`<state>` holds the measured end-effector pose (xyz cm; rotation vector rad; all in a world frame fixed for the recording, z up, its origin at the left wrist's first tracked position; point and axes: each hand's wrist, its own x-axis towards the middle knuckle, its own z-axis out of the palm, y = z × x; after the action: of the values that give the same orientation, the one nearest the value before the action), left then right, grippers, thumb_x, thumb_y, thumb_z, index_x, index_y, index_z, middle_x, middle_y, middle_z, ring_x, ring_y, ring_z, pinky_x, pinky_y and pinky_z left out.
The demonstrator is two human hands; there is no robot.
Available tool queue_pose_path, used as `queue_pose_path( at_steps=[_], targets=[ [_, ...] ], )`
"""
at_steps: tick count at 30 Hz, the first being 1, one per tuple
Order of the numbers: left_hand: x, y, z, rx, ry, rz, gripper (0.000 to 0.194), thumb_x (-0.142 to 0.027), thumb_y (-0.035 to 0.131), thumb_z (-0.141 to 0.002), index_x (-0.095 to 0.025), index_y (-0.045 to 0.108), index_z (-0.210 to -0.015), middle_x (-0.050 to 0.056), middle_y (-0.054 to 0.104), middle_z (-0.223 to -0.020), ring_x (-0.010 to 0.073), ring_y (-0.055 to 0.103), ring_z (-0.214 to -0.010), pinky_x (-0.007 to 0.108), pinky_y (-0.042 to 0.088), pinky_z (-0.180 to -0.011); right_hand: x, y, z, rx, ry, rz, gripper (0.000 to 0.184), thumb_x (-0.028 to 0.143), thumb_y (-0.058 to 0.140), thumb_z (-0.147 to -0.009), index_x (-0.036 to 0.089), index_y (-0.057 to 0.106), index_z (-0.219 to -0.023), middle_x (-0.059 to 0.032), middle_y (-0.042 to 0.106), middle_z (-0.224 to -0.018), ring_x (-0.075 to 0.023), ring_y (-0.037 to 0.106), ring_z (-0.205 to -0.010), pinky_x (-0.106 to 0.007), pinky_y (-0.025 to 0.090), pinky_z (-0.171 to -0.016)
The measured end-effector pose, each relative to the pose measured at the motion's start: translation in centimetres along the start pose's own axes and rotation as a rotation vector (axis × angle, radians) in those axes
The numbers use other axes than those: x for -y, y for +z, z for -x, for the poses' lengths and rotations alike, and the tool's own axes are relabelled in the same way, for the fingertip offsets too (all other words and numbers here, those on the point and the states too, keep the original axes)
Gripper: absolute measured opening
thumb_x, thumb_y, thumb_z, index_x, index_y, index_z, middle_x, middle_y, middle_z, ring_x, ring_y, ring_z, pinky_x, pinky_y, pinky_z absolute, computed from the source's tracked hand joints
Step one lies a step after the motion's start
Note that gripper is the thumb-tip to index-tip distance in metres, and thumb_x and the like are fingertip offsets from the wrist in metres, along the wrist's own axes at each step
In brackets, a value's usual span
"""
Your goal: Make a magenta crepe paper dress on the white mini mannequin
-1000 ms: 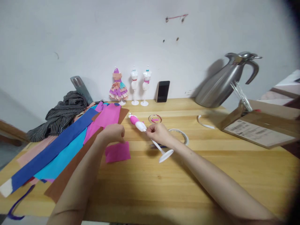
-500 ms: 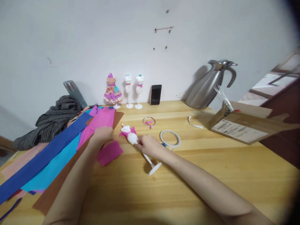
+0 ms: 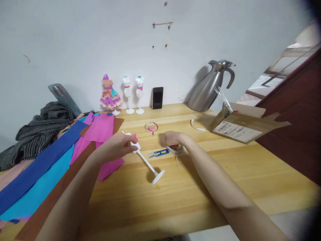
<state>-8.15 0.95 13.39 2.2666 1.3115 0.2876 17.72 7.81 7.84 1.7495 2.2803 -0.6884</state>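
Observation:
My left hand (image 3: 122, 145) is closed round the torso of a small white dress-form mannequin (image 3: 147, 162), which leans over the wooden table with its stem and round base towards me. Pink material shows at its bust; my fingers cover part of it. At the middle of the table my right hand (image 3: 173, 139) is curled over a white roll of tape (image 3: 181, 150), whose far side it hides. A short tape end hangs from the roll. Blue thread snips (image 3: 162, 153) lie between both hands. A pink crepe-paper piece (image 3: 110, 168) lies below my left hand.
Blue, turquoise, brown and pink paper strips (image 3: 59, 152) spread at left, beside a striped cloth (image 3: 47, 122). Along the wall stand a dressed mannequin (image 3: 110, 95), two bare ones, a phone (image 3: 157, 98) and a steel jug (image 3: 208, 88). An open cardboard box (image 3: 240, 129) sits at right.
My right hand has let go of the mannequin and moved right to the tape roll. My left hand has come from the pink paper to hold the mannequin. The snips are uncovered. The view has shifted right.

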Motion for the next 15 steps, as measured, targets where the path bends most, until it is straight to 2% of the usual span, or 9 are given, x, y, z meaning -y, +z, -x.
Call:
queue_pose_path(
  at_steps=[2,4,7,9,13,15],
  targets=[
    [-0.1,1.1,-0.2,0.008,0.093,0.136,0.035,-0.033,0.056,-0.082,-0.015,0.067,-0.109,0.002,0.067,-0.072,0.0145,0.059,-0.065,0.025,0.041,-0.062,-0.2,-0.3,0.0,0.033,0.032,0.002,0.026,0.02,0.064,-0.069,0.012,0.061,-0.044,-0.0093,0.06,-0.043,-0.0179,0.058,-0.045,-0.026,0.039,-0.049],
    [-0.1,2.3,-0.4,0.016,0.115,0.261,0.041,-0.031,0.058,-0.081,-0.013,0.064,-0.117,0.004,0.07,-0.077,0.015,0.062,-0.069,0.025,0.045,-0.064,-0.6,-1.1,0.5,0.015,0.068,-0.001,0.026,0.02,0.06,-0.072,0.011,0.061,-0.047,-0.0104,0.063,-0.047,-0.0169,0.057,-0.046,-0.025,0.038,-0.048],
    [-0.1,4.1,-1.0,0.048,0.06,0.44,0.037,-0.031,0.061,-0.079,-0.013,0.066,-0.112,0.005,0.071,-0.077,0.0138,0.063,-0.066,0.024,0.047,-0.061,-1.6,-3.0,2.2,-0.079,0.09,-0.034,0.028,0.022,0.054,-0.076,0.012,0.061,-0.051,-0.0116,0.065,-0.054,-0.0154,0.057,-0.048,-0.025,0.038,-0.048],
    [-0.2,5.2,-1.5,0.061,-0.008,0.565,0.034,-0.033,0.064,-0.078,-0.013,0.068,-0.104,0.006,0.071,-0.077,0.0126,0.063,-0.062,0.022,0.047,-0.055,-2.2,-4.1,3.6,-0.178,0.061,-0.114,0.028,0.025,0.051,-0.079,0.014,0.059,-0.055,-0.0084,0.066,-0.057,-0.0124,0.054,-0.047,-0.023,0.038,-0.047],
    [-1.0,6.7,-2.5,0.037,-0.119,0.845,0.034,-0.039,0.072,-0.07,-0.011,0.069,-0.089,0.01,0.072,-0.082,0.0126,0.063,-0.057,0.022,0.047,-0.049,-1.4,-4.7,5.0,-0.552,-0.168,-0.738,0.029,0.036,0.058,-0.076,0.015,0.057,-0.054,-0.0017,0.057,-0.048,-0.0078,0.045,-0.037,-0.021,0.032,-0.039],
    [-1.5,7.0,-2.7,-0.012,-0.162,1.004,0.041,-0.042,0.077,-0.064,-0.011,0.067,-0.09,0.011,0.073,-0.088,0.0131,0.065,-0.059,0.022,0.049,-0.048,-0.2,-4.4,4.9,-0.67,-0.29,-0.99,0.031,0.041,0.063,-0.072,0.015,0.059,-0.056,-0.0005,0.058,-0.048,-0.0067,0.043,-0.035,-0.021,0.03,-0.037]
  ],
)
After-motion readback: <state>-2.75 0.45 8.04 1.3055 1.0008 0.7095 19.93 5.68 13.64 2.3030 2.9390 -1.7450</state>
